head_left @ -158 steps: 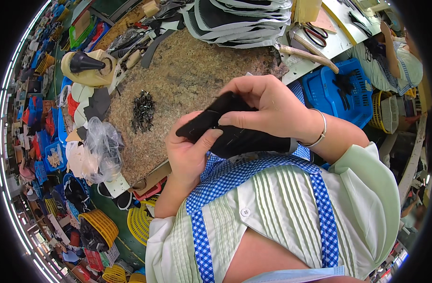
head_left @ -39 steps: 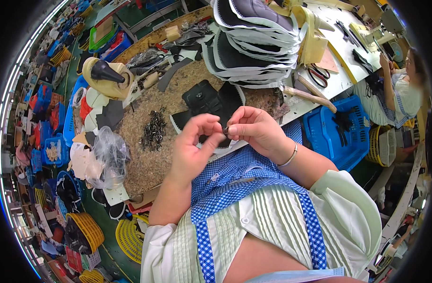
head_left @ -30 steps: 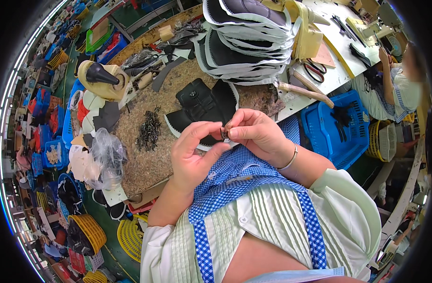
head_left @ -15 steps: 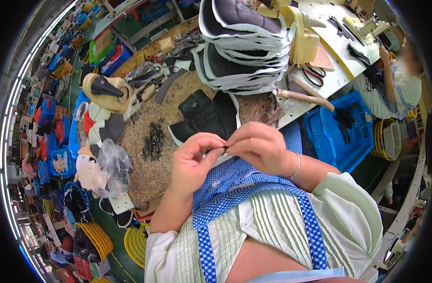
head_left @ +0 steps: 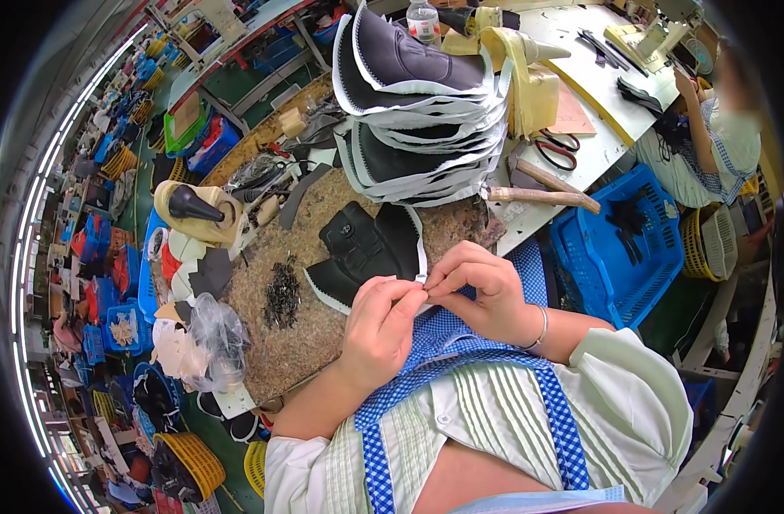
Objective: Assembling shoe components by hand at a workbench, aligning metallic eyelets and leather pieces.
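Left grip (head_left: 376, 330) and right grip (head_left: 493, 289) meet at their pinched fingertips (head_left: 416, 293)

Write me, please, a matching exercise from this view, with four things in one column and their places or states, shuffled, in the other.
Things:
1. Right hand
2. Heap of small black pieces
3. Scissors
4. Large blue basket

Places or states:
A. Beside the table, with dark strips inside
B. Lying on the white tabletop
C. Fingers pinched together, a bracelet at the wrist
D. On the mottled brown board, left of the black shoe part

Right pairs: 1-C, 2-D, 3-B, 4-A
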Tool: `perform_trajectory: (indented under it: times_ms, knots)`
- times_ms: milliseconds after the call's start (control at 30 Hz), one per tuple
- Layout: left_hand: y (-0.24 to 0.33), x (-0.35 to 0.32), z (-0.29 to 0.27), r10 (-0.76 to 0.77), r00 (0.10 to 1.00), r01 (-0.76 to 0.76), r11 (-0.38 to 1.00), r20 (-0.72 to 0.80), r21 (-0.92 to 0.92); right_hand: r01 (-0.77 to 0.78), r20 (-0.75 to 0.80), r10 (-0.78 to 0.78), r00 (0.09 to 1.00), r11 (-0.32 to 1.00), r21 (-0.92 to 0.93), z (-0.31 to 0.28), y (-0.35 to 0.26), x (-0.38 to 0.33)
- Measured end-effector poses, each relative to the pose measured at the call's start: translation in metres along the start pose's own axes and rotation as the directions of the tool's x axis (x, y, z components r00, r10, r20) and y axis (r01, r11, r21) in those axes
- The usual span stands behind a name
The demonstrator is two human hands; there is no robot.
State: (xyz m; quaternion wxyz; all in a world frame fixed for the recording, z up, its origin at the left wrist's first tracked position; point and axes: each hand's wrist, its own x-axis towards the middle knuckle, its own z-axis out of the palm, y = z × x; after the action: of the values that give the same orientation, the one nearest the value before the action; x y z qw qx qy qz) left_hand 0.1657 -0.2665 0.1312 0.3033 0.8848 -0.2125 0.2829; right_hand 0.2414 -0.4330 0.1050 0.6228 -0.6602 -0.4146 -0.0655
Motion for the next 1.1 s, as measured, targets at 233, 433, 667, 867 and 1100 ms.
perform_trajectory:
  times_ms: [233,433,667,867,1100]
  knots:
    - [-0.014,0.060,-0.003,-0.111,0.976,0.169,0.927,0.185,-0.335,-0.372,0.136,0.390,0.911,0.631,0.681,-0.034,0.018,0.003]
    - [-0.106,0.182,0.005,0.164,0.983,-0.181,0.948,0.085,0.260,-0.307,0.016,0.395,0.919,0.688,0.657,-0.051,0.029,0.000]
    - [-0.084,0.192,0.000,0.053,0.955,-0.093,0.988,0.292,0.125,-0.244,-0.108,0.432,0.895,0.679,0.692,-0.077,0.038,-0.005]
    - [-0.075,0.211,0.001,-0.174,0.940,0.202,0.977,0.292,-0.068,-0.261,-0.071,0.449,0.891,0.633,0.729,-0.079,0.036,0.011]
    - [-0.124,0.247,0.062,-0.585,0.803,0.425,0.696,0.114,0.578,-0.330,-0.047,0.453,0.891,0.712,0.620,-0.047,0.029,-0.004]
